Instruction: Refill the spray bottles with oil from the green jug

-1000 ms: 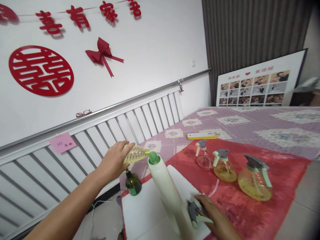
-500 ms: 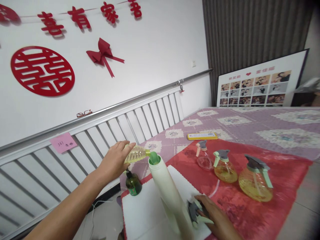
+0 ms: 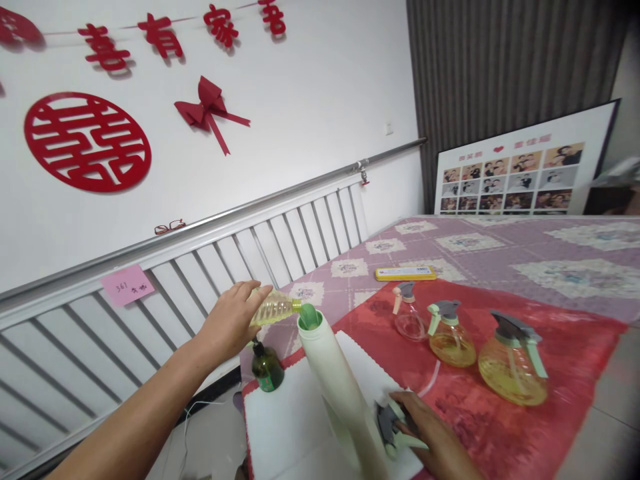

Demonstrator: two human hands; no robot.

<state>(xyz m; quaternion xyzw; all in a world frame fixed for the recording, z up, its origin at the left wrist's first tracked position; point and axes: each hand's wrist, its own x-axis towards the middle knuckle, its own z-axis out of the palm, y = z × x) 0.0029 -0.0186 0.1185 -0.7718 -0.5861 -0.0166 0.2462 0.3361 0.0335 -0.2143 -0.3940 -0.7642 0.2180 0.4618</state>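
Observation:
My left hand (image 3: 233, 321) is wrapped round a clear ribbed bottle (image 3: 275, 309) with yellow liquid inside. The bottle is tipped nearly level, its yellow-green neck over the open mouth of a tall pale green bottle (image 3: 330, 373). A rounded green shape shows at that mouth; I cannot tell if it is a separate piece. Low on the right, my right hand (image 3: 423, 430) is closed around a grey and light-green spray head (image 3: 393, 427), beside the tall bottle's lower part. A dark green pump bottle (image 3: 267, 367) stands below the left hand.
To the right, a clear spray bottle (image 3: 410, 323) and two with yellow liquid (image 3: 453, 343) (image 3: 514, 373) stand on a red cloth (image 3: 480, 433). Behind them lies a yellow-edged box (image 3: 406, 273). White matting (image 3: 280, 433) lies beneath the tall bottle; a white radiator (image 3: 280, 247) runs along the wall.

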